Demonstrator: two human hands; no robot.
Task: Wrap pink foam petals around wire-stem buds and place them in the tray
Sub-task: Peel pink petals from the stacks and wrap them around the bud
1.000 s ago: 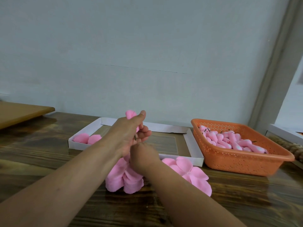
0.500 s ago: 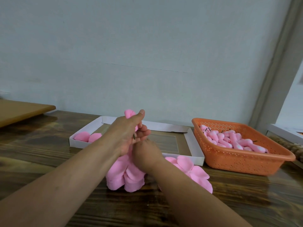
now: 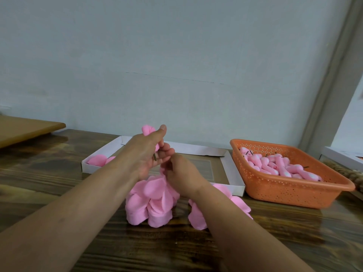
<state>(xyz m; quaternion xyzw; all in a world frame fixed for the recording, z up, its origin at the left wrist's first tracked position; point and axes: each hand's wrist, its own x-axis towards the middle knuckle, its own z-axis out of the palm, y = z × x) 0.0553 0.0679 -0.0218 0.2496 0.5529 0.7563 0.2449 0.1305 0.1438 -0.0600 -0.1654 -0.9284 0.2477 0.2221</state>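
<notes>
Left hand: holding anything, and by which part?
Left hand grips a pink foam bud on a wire stem around the bud's lower part; the wire end pokes out below the fingers.

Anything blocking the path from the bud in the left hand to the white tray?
Nothing visible. The left hand holds the bud raised right over the white tray's near side. The right hand and petal stack sit lower, in front of the tray, off that path. The tray floor beyond looks open.

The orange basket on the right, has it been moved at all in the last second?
No. The orange basket sits just right of the white tray as it did a second ago, with the same gap between them. Neither hand touches it.
</notes>
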